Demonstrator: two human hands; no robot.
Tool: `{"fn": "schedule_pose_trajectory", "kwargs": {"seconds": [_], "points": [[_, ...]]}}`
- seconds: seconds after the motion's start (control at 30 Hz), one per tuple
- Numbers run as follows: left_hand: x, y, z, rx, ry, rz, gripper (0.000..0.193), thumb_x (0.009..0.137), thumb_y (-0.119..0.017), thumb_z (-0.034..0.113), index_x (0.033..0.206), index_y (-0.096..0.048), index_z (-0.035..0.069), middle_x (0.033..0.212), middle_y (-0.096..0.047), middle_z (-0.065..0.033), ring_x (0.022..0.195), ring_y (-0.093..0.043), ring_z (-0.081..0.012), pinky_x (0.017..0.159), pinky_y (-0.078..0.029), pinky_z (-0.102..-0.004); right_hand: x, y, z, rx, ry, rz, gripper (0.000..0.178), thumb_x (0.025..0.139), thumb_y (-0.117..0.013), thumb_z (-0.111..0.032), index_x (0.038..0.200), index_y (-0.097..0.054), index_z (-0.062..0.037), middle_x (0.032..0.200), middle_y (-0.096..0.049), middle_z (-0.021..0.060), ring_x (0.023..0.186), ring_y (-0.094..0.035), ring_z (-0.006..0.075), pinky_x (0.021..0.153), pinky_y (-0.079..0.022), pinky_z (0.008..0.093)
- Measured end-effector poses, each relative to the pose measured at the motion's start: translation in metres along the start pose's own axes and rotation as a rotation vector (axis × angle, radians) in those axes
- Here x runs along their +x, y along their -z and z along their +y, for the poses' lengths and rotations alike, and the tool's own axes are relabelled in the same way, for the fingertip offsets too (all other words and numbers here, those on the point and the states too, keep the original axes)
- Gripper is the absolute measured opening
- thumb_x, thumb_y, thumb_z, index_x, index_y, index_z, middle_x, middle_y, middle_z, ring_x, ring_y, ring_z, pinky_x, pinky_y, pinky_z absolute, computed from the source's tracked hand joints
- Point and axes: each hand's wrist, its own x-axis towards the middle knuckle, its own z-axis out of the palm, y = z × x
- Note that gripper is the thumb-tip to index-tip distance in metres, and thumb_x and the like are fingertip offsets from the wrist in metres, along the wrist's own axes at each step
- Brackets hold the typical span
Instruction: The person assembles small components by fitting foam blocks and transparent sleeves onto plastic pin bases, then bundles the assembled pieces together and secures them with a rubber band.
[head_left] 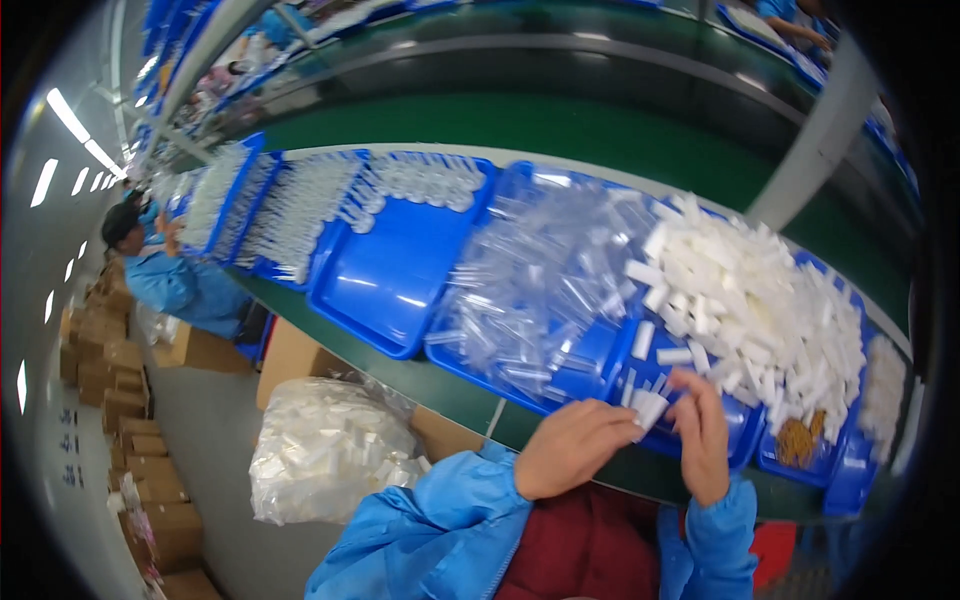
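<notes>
My left hand [582, 445] is closed, its fingertips pinching white tube-shaped pieces [650, 405] over the front edge of a blue tray. Just to the right, my right hand [703, 432] is raised with bent fingers held apart, close to those pieces; I see nothing held in it. Beyond my hands, a large heap of short white tubes [760, 310] fills blue trays. Left of that heap, clear plastic tubes [540, 270] lie in a tangled pile in another blue tray [465, 365].
An empty-looking blue tray [395, 270] and trays of rowed pale parts [305, 210] continue leftward. Rubber bands [795, 440] sit at the right. A clear bag of white pieces [330, 450] stands in a carton. A co-worker [175, 280] and stacked cartons [155, 475] are left.
</notes>
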Motion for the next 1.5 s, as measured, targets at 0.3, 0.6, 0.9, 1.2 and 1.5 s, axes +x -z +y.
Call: {"fn": "schedule_pose_trajectory", "kwargs": {"seconds": [0.3,0.6,0.9,1.2,1.5], "points": [[-0.007,0.01,-0.008,0.015,0.13,-0.003,0.044,0.073,-0.076,-0.007,0.114,-0.064,0.003,0.107,-0.07,-0.0134,0.089,-0.066,-0.0309,0.075,-0.053,-0.0374,0.054,0.015,0.001,-0.934,0.614,0.074,0.035,0.076,-0.064,-0.002,0.111,-0.067,-0.0017,0.106,-0.064,0.0098,0.094,-0.06,0.0269,0.079,-0.048,0.0365],[-0.004,0.01,-0.002,0.066,0.078,-0.047,0.046,0.071,-0.075,-0.011,0.114,-0.067,0.003,0.107,-0.07,-0.012,0.091,-0.066,-0.0292,0.076,-0.053,-0.0354,0.049,0.013,0.006,-0.994,0.545,-0.17,0.037,0.072,-0.068,0.0,0.109,-0.063,-0.0045,0.097,-0.06,0.0079,0.088,-0.059,0.0251,0.071,-0.048,0.036],[0.003,0.015,0.008,0.136,-0.057,-0.136,0.045,0.072,-0.072,-0.003,0.115,-0.072,0.007,0.112,-0.069,-0.0066,0.087,-0.062,-0.0233,0.074,-0.05,-0.0331,0.03,0.004,-0.015,0.632,-0.288,0.062,0.034,0.097,-0.066,-0.019,0.124,-0.053,-0.0032,0.087,-0.062,0.0051,0.072,-0.068,0.0164,0.061,-0.056,0.0265],[0.002,0.012,0.01,0.141,-0.068,-0.205,0.047,0.073,-0.068,0.0,0.119,-0.071,0.008,0.116,-0.068,-0.0054,0.089,-0.06,-0.0227,0.074,-0.048,-0.0332,0.028,0.005,0.0,0.594,-0.347,0.022,0.028,0.1,-0.062,-0.023,0.118,-0.057,-0.002,0.084,-0.065,0.0078,0.07,-0.068,0.0152,0.061,-0.056,0.0252],[0.001,0.01,0.009,0.152,-0.055,-0.208,0.046,0.073,-0.068,0.0,0.119,-0.071,0.008,0.116,-0.068,-0.0038,0.089,-0.06,-0.0227,0.073,-0.047,-0.0328,0.019,-0.001,0.002,0.159,0.026,-0.001,0.018,0.1,-0.059,-0.015,0.111,-0.064,-0.0013,0.091,-0.064,0.0029,0.082,-0.058,0.0076,0.076,-0.048,0.0245]]}}
